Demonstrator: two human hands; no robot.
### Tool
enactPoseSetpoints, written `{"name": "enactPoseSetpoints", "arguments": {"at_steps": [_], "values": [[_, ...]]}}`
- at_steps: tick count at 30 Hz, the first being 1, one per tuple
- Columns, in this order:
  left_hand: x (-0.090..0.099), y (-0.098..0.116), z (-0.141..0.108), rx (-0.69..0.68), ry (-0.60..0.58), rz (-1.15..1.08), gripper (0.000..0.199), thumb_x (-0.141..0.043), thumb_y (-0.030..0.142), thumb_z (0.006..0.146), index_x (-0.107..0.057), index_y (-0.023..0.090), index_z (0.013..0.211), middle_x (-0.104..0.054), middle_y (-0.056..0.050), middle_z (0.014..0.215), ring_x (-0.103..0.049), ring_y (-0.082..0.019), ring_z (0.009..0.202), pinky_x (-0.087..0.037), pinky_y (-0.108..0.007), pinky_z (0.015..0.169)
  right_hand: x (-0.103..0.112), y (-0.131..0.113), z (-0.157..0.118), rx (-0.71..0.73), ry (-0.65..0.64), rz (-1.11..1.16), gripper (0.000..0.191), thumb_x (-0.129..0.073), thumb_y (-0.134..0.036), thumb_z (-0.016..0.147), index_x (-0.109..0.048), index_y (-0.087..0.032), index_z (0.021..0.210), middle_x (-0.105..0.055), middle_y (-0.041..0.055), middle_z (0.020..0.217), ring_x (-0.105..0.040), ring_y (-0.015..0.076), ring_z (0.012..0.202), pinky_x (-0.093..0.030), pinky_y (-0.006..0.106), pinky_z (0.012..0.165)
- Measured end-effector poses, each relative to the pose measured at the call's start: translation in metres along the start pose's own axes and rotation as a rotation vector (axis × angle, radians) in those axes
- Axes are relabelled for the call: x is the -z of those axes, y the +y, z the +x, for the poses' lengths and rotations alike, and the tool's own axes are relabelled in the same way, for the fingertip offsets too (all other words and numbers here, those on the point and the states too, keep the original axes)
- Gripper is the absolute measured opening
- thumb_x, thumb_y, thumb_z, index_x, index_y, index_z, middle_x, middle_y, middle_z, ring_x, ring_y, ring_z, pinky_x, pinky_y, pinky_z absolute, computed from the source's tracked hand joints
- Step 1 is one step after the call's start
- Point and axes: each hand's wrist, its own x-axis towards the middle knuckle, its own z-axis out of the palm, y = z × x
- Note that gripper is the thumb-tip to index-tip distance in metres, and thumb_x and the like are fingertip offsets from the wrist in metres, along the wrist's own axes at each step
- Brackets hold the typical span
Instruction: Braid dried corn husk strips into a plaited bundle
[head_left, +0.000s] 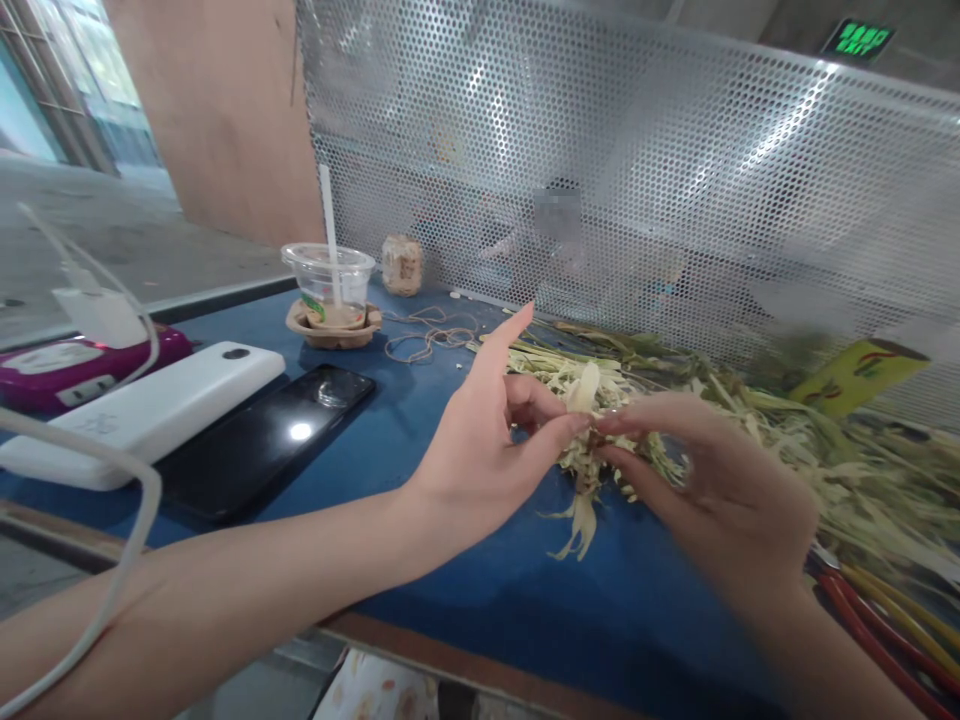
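Note:
My left hand [499, 430] pinches a pale, dried plant strip [583, 515] between thumb and finger, its index finger pointing up. Close against it, the fingertips of my right hand [720, 480] close on the same strip; this hand is slightly blurred. The strip's frayed lower end hangs over the blue tabletop [480, 590], and a broad pale piece stands up above the fingertips. Behind my fingers lies a pile of pale green and cream dried plant strips [757, 420], spreading to the right. Exactly where each fingertip grips is hard to make out.
At left lie a black phone [270, 440], a white power bank [150, 405], a purple device [90, 365] and a white cable [146, 500]. Behind stand a plastic cup [330, 280] and thin string [431, 335]. Red-handled pliers or scissors [862, 610] lie right. A perforated metal panel [600, 130] rises behind.

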Motion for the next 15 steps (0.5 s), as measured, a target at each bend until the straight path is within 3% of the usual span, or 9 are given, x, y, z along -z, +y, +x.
{"name": "enactPoseSetpoints", "arguments": {"at_steps": [4,8,13,15], "values": [[-0.0009,0.0014,0.0010,0.024,0.007,-0.039,0.078,-0.061,0.016,0.073,-0.016,0.019,0.137,-0.056,0.005,0.061,-0.056,-0.011,0.061,-0.046,-0.024,0.062,0.0027,-0.0003,0.0011,0.069,0.006,-0.054,0.033,-0.061,-0.008,0.073,-0.058,-0.028,0.098,-0.066,-0.0003,0.081,-0.060,0.0163,0.074,-0.050,0.034,0.068],[-0.0020,0.0041,0.0010,0.077,-0.003,-0.088,0.075,-0.060,0.013,0.072,-0.019,0.017,0.135,-0.054,0.006,0.059,-0.055,-0.010,0.058,-0.045,-0.022,0.058,0.0080,-0.0016,0.0048,0.147,-0.076,-0.222,0.024,-0.063,-0.011,0.073,-0.062,-0.027,0.091,-0.067,0.0003,0.078,-0.058,0.0161,0.072,-0.048,0.031,0.064],[-0.0018,0.0042,0.0002,0.093,0.005,-0.104,0.075,-0.061,0.012,0.072,-0.020,0.017,0.135,-0.054,0.006,0.059,-0.055,-0.009,0.058,-0.045,-0.021,0.058,0.0079,-0.0007,0.0058,0.208,-0.078,-0.168,0.041,-0.063,-0.008,0.072,-0.054,-0.029,0.106,-0.069,-0.0018,0.077,-0.059,0.0171,0.078,-0.048,0.033,0.071],[-0.0014,0.0036,0.0001,0.097,-0.007,-0.105,0.075,-0.061,0.013,0.073,-0.019,0.017,0.135,-0.054,0.006,0.059,-0.054,-0.009,0.059,-0.044,-0.021,0.058,0.0068,-0.0002,0.0056,0.191,-0.070,-0.164,0.039,-0.061,-0.007,0.073,-0.055,-0.029,0.105,-0.069,-0.0018,0.078,-0.059,0.0165,0.078,-0.048,0.033,0.072]]}}
